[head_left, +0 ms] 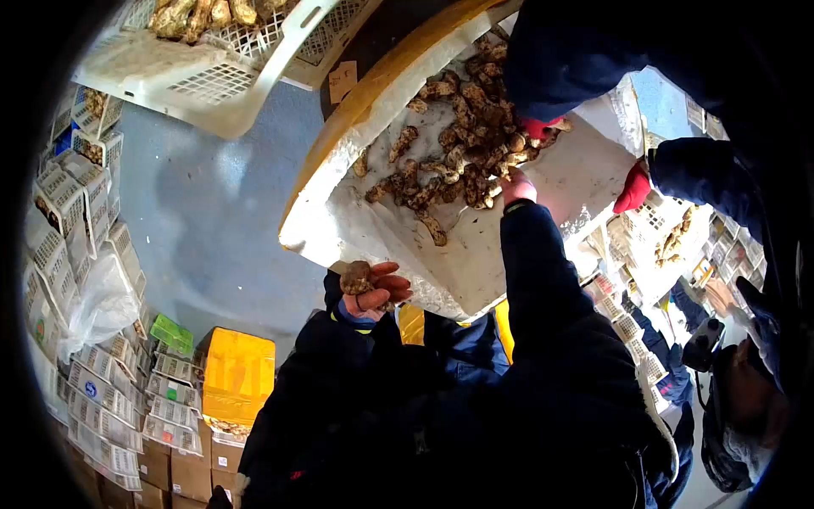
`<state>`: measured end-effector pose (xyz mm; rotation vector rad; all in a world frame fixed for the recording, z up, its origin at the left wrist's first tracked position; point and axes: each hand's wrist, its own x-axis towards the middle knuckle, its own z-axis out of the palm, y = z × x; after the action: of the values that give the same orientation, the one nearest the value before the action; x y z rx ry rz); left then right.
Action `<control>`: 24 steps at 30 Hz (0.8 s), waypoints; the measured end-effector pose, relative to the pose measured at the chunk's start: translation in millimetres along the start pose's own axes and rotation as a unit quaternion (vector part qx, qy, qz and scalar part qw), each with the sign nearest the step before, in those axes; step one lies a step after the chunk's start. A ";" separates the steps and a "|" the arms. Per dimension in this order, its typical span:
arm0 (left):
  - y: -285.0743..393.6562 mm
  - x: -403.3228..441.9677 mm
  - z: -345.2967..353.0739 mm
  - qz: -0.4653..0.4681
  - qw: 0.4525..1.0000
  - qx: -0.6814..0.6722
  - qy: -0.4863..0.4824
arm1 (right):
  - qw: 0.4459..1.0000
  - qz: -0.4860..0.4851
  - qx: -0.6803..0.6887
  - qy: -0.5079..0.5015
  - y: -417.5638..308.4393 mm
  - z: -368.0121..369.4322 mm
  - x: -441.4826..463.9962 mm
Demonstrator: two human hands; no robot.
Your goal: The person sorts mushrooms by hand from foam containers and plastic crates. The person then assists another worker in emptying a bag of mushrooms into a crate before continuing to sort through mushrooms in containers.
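Brown, scaly mushrooms [462, 127] lie heaped on a white-lined tabletop [373, 225] with a yellowish rim. My left hand [377, 293] is palm up near the table's front edge, its fingers curled round a mushroom [357, 278]. At the near right side of the heap, my right hand [519, 188] reaches in with its fingertips closed on a mushroom; the heap partly hides them. Beside it, another person's red-gloved hand [543, 127] touches the mushrooms. That person's other red glove [632, 188] is by the table's right edge.
A white plastic basket [229, 93] holding larger mushrooms stands at upper left. Newspaper-covered baskets [102, 407] are stacked along the left, near a yellow crate [239, 373] and cardboard boxes [191, 475]. More baskets [657, 237] and another person [746, 399] are at right.
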<state>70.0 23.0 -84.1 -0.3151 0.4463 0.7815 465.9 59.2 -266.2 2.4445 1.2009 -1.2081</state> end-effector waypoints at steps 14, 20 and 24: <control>-7.6 14.3 9.5 0.020 0.993 0.069 -0.091 | 0.994 -0.085 -0.014 0.067 -94.9 -23.2 -30.8; -26.6 23.4 27.8 0.017 0.972 0.235 0.006 | 0.948 -0.174 0.211 -0.166 -182.4 -82.7 -227.3; -27.3 14.8 19.1 -0.231 0.919 0.321 -0.007 | 0.939 -0.175 0.192 -0.227 -177.3 -75.4 -251.0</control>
<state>104.4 21.8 -72.1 0.2010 0.5623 0.1478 294.7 62.9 0.0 2.0296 1.3869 -2.1446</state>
